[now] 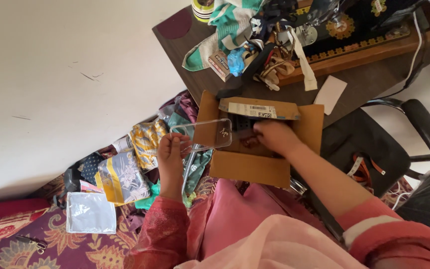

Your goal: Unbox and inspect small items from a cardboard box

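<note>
My left hand (171,155) holds a clear plastic phone case (206,134) by its near end, lifted over the left flap of an open brown cardboard box (247,167). My right hand (273,136) reaches down into the box, fingers curled among dark items inside; what it grips is hidden. A labelled box flap (257,108) stands up at the far side. Pink sleeves and a pink garment fill the bottom of the view.
Folded printed fabric packets (125,174) and a clear plastic pouch (91,213) lie at left on a patterned cloth. A dark table (195,69) behind holds a sewing machine (354,25), cloths and straps. A black chair (374,144) stands right. Scissors (32,243) lie bottom left.
</note>
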